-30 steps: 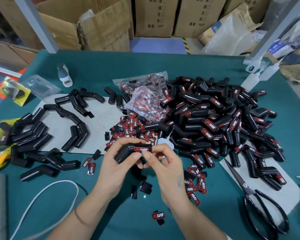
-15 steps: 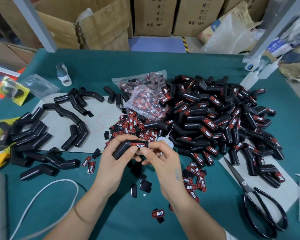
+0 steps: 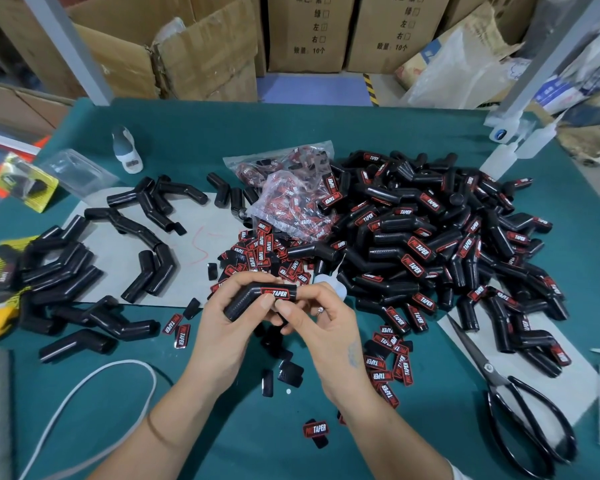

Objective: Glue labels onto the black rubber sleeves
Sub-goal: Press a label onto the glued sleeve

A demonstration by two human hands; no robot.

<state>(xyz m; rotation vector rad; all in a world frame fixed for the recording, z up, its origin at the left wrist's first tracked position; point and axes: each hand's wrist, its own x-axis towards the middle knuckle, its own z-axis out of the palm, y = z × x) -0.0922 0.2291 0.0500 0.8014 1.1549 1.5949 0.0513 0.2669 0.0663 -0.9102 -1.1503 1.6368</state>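
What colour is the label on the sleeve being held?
Red and black with white lettering, on the held bent black rubber sleeve; head view.

The light is bright and even, coming from above. The hands cast soft shadows on the bench (image 3: 413, 129) just below them. The shiny scissors (image 3: 520, 407) show small glints. The middle looks sharp. Things near the bench's left edge are blurry, and the edges look bent.

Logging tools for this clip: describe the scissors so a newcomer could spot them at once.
Start at the big pile of labelled sleeves on the green table, then look toward its near right corner. The scissors lie there: black loop handles, long blades pointing at the pile, the only metal tool.
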